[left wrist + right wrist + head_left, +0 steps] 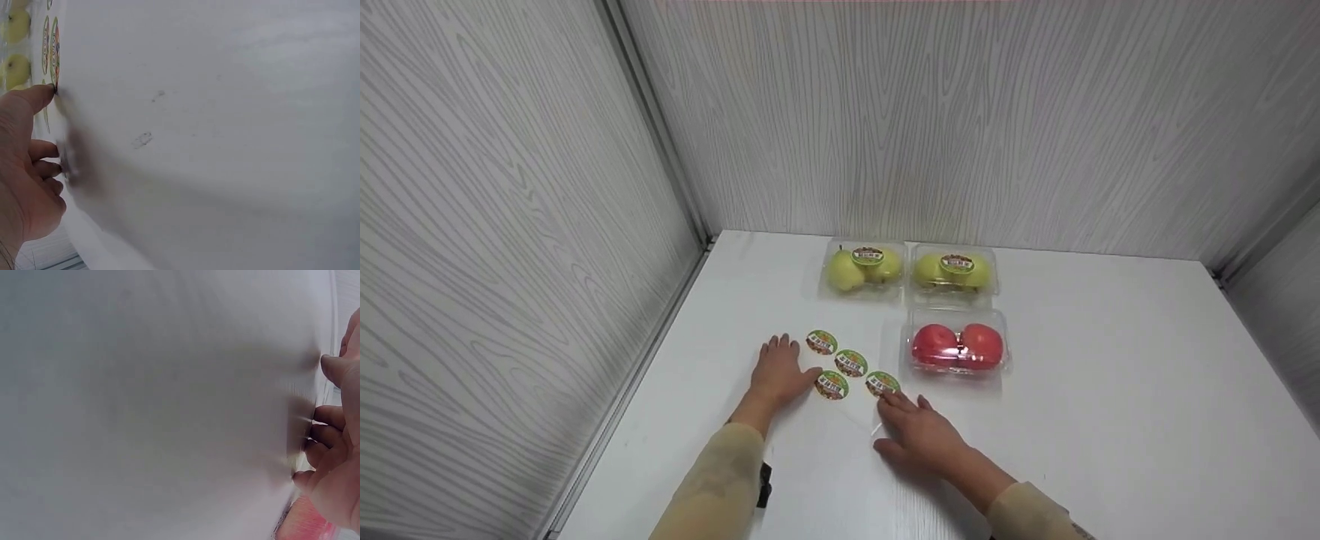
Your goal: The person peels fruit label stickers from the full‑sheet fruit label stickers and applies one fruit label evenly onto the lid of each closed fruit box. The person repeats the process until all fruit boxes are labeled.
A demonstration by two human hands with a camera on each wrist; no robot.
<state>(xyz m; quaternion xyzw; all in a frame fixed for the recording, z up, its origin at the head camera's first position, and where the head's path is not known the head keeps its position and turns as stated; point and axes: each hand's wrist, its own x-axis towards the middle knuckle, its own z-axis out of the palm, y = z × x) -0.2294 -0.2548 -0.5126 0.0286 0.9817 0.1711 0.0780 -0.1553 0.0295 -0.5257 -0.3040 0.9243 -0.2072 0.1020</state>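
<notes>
Several oval green fruit labels (850, 363) lie on the white table, on what looks like a thin clear sheet whose corner shows near my right thumb. My left hand (778, 373) rests flat to the left of them, its thumb at the edge of the nearest label (832, 385). In the left wrist view that thumb (42, 95) touches down beside the labels. The right hand (921, 433) lies palm down, fingertips at the lower edge of the rightmost label (883, 383). Its fingertips (319, 415) meet the table surface in the right wrist view. Neither hand grips anything.
Two clear clamshell boxes of yellow-green pears, the left one (847, 279) and the right one (971, 277), stand at the back, each with a label on its lid. In front of the right one is a clamshell of red fruit (936, 346). Grained panels (922, 120) wall the table.
</notes>
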